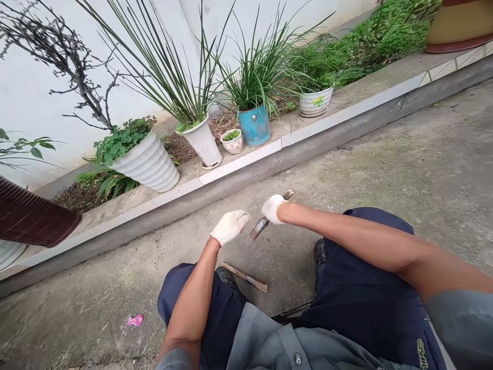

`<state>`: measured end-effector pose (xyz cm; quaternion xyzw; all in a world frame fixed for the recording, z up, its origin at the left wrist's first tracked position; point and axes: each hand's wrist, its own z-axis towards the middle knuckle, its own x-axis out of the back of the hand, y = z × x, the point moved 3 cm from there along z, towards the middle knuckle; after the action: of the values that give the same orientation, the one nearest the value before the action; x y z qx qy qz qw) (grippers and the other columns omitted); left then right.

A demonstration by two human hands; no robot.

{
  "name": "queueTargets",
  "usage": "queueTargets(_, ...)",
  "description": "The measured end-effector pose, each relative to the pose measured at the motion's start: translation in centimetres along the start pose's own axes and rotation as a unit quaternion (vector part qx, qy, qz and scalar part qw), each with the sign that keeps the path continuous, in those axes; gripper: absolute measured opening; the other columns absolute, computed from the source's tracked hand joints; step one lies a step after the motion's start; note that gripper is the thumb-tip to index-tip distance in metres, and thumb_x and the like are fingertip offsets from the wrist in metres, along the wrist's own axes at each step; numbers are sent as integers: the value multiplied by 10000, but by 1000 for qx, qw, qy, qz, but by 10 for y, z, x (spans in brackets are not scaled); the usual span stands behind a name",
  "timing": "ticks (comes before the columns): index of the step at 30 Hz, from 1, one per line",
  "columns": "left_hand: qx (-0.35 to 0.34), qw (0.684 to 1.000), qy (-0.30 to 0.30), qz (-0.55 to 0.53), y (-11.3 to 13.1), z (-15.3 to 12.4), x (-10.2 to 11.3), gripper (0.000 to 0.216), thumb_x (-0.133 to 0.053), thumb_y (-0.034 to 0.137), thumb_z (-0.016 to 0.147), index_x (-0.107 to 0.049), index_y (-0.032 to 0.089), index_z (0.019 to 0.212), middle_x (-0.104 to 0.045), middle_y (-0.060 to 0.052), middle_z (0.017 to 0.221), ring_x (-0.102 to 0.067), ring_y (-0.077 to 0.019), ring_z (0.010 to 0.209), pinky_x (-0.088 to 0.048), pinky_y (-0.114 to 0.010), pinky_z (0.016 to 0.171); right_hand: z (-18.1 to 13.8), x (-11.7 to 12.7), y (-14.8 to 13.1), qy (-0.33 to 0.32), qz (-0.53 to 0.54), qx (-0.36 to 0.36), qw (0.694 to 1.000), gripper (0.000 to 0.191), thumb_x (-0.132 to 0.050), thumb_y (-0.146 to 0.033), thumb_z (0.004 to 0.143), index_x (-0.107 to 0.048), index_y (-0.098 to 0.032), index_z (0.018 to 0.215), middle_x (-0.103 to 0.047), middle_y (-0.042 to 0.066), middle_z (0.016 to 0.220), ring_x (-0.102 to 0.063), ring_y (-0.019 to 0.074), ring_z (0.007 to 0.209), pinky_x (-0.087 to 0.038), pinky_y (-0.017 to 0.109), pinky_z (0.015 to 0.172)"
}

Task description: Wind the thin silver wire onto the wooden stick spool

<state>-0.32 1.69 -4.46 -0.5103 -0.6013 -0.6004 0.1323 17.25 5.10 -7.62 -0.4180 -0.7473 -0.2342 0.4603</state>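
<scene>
In a white knit glove, my right hand is closed around a wooden stick, which it holds at a slant above the concrete. Grey wire is wound round the stick's lower part. My left hand, gloved in white too, is pinched shut to the left of the stick, apart from it. A thin strand, seemingly wire, shows faintly between the two hands; its end is hidden in the left fingers. A second wooden stick, also wound with wire, lies on the ground beside my left shoe.
A raised concrete ledge with a white tiled edge runs across in front. On it stand a ribbed white pot, a tall white pot, a blue bucket and other planters. A pink object lies on the ground at left.
</scene>
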Motion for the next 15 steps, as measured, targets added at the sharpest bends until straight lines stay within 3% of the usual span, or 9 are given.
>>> queueTargets(3, 6, 999, 22, 29, -5, 2, 6, 380, -428, 420, 996, -610, 206, 739, -646, 5, 658, -586, -174, 671, -396, -273, 662, -8, 0, -12, -55, -51, 49, 996, 327, -714, -120, 649, -804, -131, 964, -775, 181, 988, -734, 301, 954, -531, 380, 833)
queueTargets(6, 1, 999, 19, 49, -7, 3, 9, 396, -433, 425, 994, -580, 207, 697, -629, 4, 638, -572, -173, 663, -376, -277, 653, -18, 2, -9, -98, 2, 144, 985, 176, -723, -196, 642, -757, -160, 811, -721, 74, 762, -680, 224, 756, -483, 324, 722)
queueTargets(8, -5, 998, 11, 54, -7, 3, 11, 388, -447, 431, 989, -590, 204, 709, -617, 12, 622, -571, -168, 652, -365, -275, 645, -24, 3, 0, -121, 70, 177, 974, 171, -739, -255, 625, -720, -173, 774, -644, 2, 655, -619, 175, 678, -443, 290, 681)
queueTargets(11, -5, 999, 2, 53, -6, 5, 12, 384, -472, 457, 981, -609, 198, 733, -601, 21, 599, -572, -162, 630, -356, -273, 626, -34, 5, 15, -146, 181, 181, 955, 253, -757, -311, 594, -698, -174, 800, -587, -49, 616, -576, 134, 646, -411, 249, 654)
queueTargets(15, 3, 1000, 1, 0, -6, 7, 4, 408, -472, 477, 984, -602, 197, 716, -627, 6, 630, -582, -161, 632, -394, -266, 631, -46, 14, 20, -158, 264, 176, 935, 266, -743, -332, 628, -665, -167, 822, -629, -32, 642, -586, 130, 619, -400, 232, 608)
